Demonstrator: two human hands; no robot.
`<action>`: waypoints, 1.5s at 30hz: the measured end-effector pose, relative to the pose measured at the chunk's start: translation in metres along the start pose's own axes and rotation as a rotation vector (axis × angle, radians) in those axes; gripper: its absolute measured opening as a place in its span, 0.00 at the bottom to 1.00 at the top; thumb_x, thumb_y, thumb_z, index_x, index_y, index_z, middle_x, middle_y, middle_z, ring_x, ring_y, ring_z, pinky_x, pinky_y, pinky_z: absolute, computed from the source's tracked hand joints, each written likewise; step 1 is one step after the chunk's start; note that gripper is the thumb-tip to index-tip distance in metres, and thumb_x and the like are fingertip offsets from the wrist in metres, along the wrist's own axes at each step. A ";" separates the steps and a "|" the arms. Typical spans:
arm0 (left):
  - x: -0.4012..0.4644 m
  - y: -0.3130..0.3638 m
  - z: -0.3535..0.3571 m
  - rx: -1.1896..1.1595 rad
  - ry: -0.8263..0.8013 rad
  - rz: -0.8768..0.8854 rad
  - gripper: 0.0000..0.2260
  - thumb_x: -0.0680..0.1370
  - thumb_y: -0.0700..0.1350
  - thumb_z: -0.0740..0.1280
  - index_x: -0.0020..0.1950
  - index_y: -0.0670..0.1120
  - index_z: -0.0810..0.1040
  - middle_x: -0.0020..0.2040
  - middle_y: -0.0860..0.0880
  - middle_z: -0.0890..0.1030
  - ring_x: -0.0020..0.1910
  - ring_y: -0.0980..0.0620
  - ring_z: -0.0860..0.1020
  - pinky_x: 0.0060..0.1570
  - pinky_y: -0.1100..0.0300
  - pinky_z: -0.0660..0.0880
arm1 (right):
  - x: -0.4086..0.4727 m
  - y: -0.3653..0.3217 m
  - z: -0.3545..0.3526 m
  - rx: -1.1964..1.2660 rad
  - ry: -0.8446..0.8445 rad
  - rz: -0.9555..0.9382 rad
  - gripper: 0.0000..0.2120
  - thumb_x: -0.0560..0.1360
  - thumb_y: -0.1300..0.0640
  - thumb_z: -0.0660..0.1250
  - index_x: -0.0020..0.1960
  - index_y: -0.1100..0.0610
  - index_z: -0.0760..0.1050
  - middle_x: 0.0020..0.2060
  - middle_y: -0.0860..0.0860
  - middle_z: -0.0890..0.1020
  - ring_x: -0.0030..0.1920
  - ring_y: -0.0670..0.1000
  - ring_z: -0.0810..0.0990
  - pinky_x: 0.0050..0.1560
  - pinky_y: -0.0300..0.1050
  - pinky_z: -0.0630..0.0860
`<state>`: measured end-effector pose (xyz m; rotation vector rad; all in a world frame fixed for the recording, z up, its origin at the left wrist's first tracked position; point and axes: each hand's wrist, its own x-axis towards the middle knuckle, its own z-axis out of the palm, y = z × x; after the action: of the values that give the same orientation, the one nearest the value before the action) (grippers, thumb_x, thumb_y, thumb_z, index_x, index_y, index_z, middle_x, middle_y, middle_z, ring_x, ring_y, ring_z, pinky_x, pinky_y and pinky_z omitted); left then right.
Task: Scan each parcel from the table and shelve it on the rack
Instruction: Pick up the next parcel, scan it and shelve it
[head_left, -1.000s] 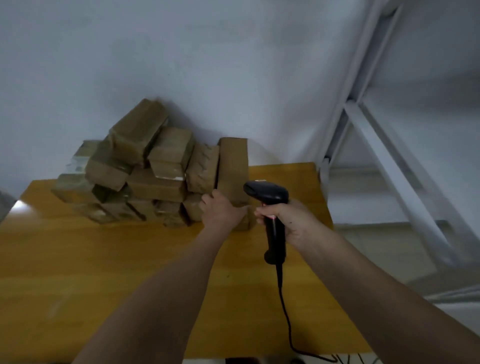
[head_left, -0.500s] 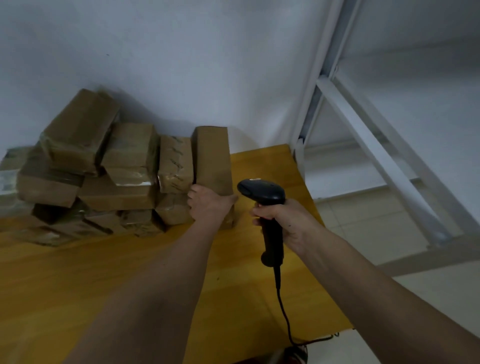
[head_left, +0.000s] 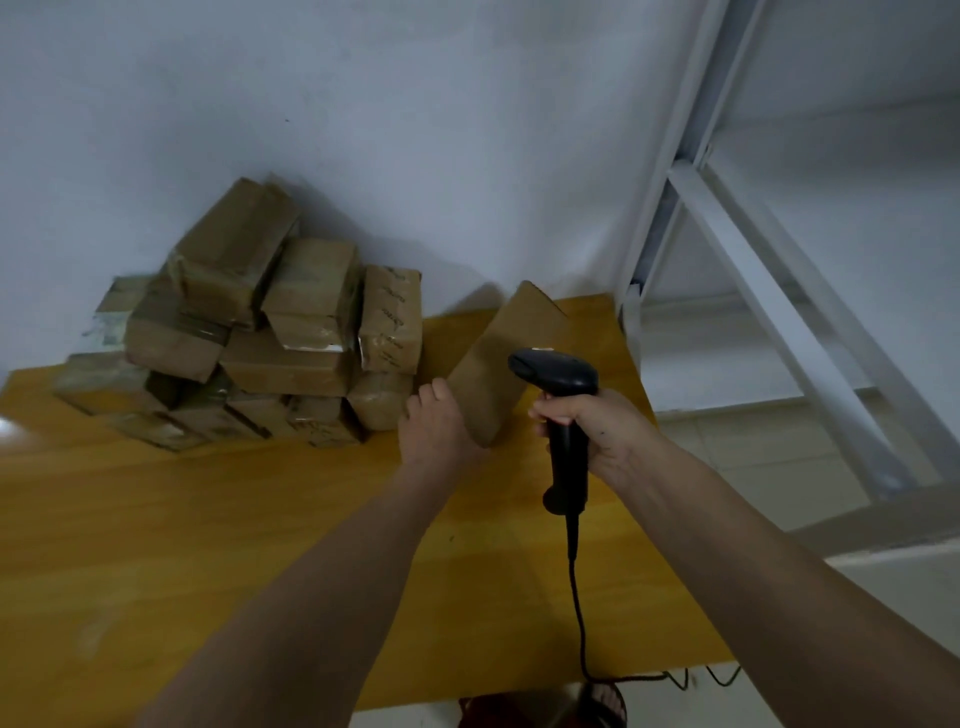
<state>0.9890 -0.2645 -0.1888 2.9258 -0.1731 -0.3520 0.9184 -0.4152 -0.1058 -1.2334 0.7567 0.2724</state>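
Head view looks down at a yellow wooden table (head_left: 156, 519) by a pale wall (head_left: 415, 130).

The left hand (head_left: 434, 426) holds a long brown cardboard parcel (head_left: 504, 364) at its near end. The thumb lies on the left edge of the parcel and the other fingers are tucked under it, so they are hidden. The parcel tips away to the right, with its far end up in the air over the far right part of the table. It sits apart from the other boxes.

The right hand (head_left: 592, 431) is curled tight around the handle of a black barcode scanner (head_left: 563, 410). The scanner head sits just near the parcel, on its right side, and hides a small bit of it. A thin black cable (head_left: 576, 613) hangs from the handle, runs across the table and drops over the near edge.

A heap of brown taped cardboard boxes (head_left: 270, 338) stands on the far left part of the table, against the wall. Some boxes lean and some lie flat.

A white metal rack (head_left: 737, 260) stands to the right of the table, past its far right corner. A pale tiled floor (head_left: 779, 467) shows below the rack.
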 end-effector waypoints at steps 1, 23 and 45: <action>-0.007 -0.002 0.005 0.069 0.037 0.046 0.45 0.62 0.57 0.79 0.69 0.44 0.59 0.63 0.46 0.68 0.63 0.45 0.69 0.61 0.51 0.70 | -0.001 0.001 -0.002 0.007 0.006 0.003 0.05 0.71 0.68 0.71 0.43 0.61 0.77 0.43 0.57 0.81 0.38 0.52 0.79 0.49 0.49 0.74; -0.069 -0.002 0.074 0.263 -0.108 0.232 0.31 0.71 0.62 0.69 0.68 0.48 0.66 0.63 0.46 0.67 0.61 0.46 0.67 0.61 0.51 0.65 | -0.001 0.051 -0.045 0.023 0.109 0.122 0.09 0.69 0.69 0.72 0.48 0.63 0.76 0.38 0.58 0.82 0.37 0.53 0.81 0.54 0.49 0.77; -0.015 -0.020 0.069 -0.164 -0.898 -0.322 0.52 0.59 0.71 0.74 0.72 0.41 0.65 0.65 0.40 0.75 0.56 0.39 0.79 0.46 0.49 0.78 | 0.016 0.083 -0.061 0.017 0.163 0.205 0.11 0.71 0.67 0.72 0.52 0.64 0.76 0.42 0.59 0.83 0.40 0.56 0.82 0.38 0.49 0.79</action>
<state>0.9592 -0.2545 -0.2556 2.4096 0.2040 -1.6092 0.8600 -0.4462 -0.1865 -1.1732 1.0268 0.3349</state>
